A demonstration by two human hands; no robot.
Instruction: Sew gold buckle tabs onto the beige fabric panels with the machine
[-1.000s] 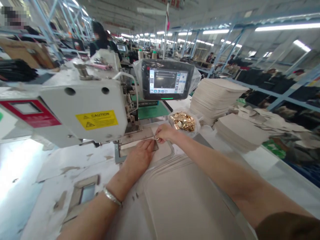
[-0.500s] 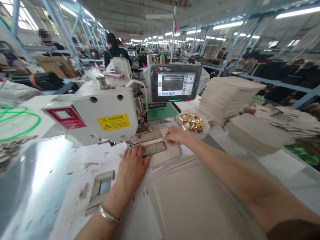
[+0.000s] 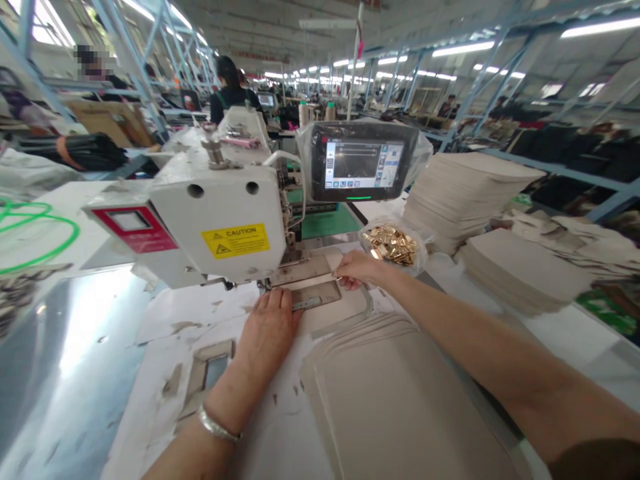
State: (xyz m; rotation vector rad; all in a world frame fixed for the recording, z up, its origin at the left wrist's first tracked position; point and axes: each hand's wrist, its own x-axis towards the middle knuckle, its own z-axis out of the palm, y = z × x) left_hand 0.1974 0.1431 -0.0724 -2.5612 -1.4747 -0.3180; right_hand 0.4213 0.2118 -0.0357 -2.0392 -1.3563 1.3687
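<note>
My left hand [image 3: 273, 323] lies flat, fingers stretched out, at the left end of the lower clamp plate [image 3: 317, 295] under the white sewing machine's head [image 3: 237, 207]. A beige panel [image 3: 350, 312] with rounded corners sits beneath the plates. At the right end of the upper clamp plate [image 3: 307, 270], my right hand [image 3: 357, 269] pinches with thumb and forefinger. A small shiny bit shows at those fingertips, too small to name. Close behind that hand is a plastic bag of gold metal pieces [image 3: 393, 245]. Nearest me rests a stack of beige panels [image 3: 400, 400].
A control screen [image 3: 357, 163] stands behind the machine. Tall and low stacks of beige panels [image 3: 467, 193] fill the right side. A rectangular frame [image 3: 197, 373] lies left of my forearm. Green tubing [image 3: 75, 230] curls at far left. A co-worker [image 3: 230, 90] sits further back.
The view has shifted slightly, so the machine and screen appear a little further right. Both hands keep nearly the same places at the clamp plates.
</note>
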